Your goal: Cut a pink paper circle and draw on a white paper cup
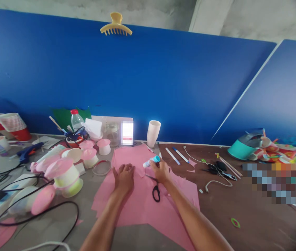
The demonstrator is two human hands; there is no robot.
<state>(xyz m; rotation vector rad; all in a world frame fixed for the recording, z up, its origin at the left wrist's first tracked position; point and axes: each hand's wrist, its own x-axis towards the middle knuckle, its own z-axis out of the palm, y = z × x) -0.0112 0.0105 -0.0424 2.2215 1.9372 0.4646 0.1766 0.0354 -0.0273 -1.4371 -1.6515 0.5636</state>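
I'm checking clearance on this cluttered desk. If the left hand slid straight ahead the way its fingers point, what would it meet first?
Probably only more pink paper beneath the left hand; beyond its far edge stands the glass jar, though depth is hard to judge.

The pink sheet (148, 202) looks like thin, matt paper, smooth apart from ragged cut edges. The glue stick (151, 161) is glossy plastic, white with a blue cap. The scissors (155, 188) have dark metal blades and shiny black plastic handles. The bench (242, 216) shows brown, dull wood grain.
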